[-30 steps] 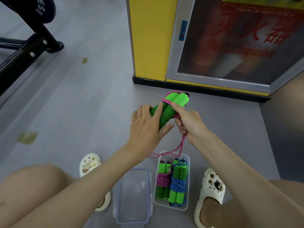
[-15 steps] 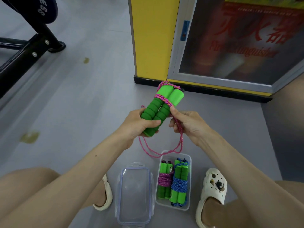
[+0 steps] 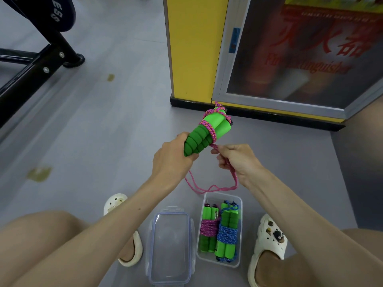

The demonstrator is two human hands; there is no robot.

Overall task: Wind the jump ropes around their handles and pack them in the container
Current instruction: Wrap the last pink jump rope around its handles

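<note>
— What is the left hand doing?
— It is gripping the lower ends of the two green handles, fingers curled round them, holding the pair tilted above the floor.
— And the pink rope?
— It is circling the handles' upper part in a few turns, then hanging slack below both hands.
— The right hand?
— It is pinching that rope just beside the handles.
— Below?
— A clear lid is lying just left of the container, which is holding two wound ropes.
</note>
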